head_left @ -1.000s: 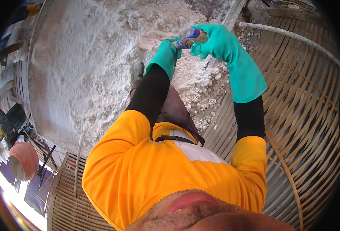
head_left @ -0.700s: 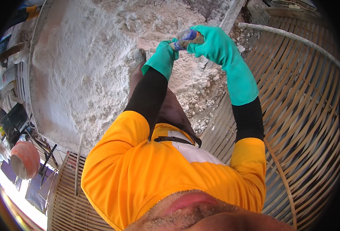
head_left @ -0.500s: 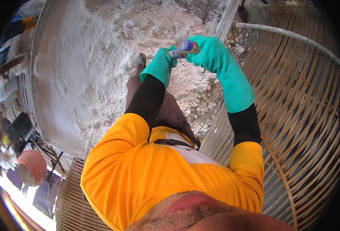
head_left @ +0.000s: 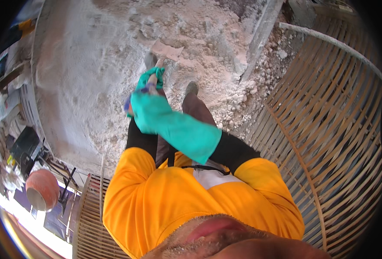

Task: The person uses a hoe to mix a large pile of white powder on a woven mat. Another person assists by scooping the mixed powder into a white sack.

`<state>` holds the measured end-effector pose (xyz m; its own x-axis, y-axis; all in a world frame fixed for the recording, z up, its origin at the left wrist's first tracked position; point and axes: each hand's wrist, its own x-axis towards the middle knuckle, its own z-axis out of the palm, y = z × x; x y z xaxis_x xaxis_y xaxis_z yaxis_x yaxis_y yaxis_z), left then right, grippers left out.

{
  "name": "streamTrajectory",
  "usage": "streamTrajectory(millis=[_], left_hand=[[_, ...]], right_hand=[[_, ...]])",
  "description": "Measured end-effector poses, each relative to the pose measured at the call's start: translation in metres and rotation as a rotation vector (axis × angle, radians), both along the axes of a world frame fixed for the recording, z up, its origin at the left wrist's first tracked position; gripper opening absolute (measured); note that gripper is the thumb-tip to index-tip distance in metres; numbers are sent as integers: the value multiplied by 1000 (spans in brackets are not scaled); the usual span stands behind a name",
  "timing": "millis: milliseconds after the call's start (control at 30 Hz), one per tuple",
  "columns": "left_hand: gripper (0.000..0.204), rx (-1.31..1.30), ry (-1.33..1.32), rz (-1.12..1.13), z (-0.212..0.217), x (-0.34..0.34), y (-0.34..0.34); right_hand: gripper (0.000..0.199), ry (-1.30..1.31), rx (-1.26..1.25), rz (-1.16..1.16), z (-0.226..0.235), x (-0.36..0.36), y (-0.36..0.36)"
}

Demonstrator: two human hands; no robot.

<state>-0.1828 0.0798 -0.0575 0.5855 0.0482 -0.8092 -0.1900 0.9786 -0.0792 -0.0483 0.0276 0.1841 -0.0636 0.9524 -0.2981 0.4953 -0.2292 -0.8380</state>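
Note:
A shovel slants away from my body, its dusty blade [head_left: 167,50] lying on pale powder and lumps. My left hand [head_left: 150,79], in a green rubber glove, is closed round the shaft just behind the blade. Nearer to me, my right hand [head_left: 147,111], gloved the same way, grips the handle end, where some blue shows beside the fingers. The right forearm crosses in front of the left one and hides part of it. My two feet stand in the powder, one close to the blade.
Whitish powder and clods [head_left: 217,47] cover the ground ahead, with a raised concrete edge [head_left: 260,39] at the far right. A slatted bamboo panel [head_left: 320,121] fills the right side. At lower left are an orange drum [head_left: 42,190] and another slatted panel [head_left: 91,211].
My right hand has swung left and toward me with the handle end, and the shaft now points away from me. The blade shows more fully. My view has shifted slightly.

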Motion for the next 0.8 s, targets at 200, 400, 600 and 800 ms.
streamTrajectory(millis=[200, 400, 600, 800], left_hand=[[16, -95, 75, -40, -58, 2, -79], [21, 80, 321, -371, -111, -88, -100], [14, 157, 86, -132, -20, -15, -34], [37, 160, 6, -16, 103, 110, -105]], right_hand=[[37, 134, -278, 116, -24, -17, -119], [46, 286, -399, 165, -106, -173, -175], [30, 196, -275, 3, -39, -74, -89], [47, -381, -282, 133, 173, 96, -91]])
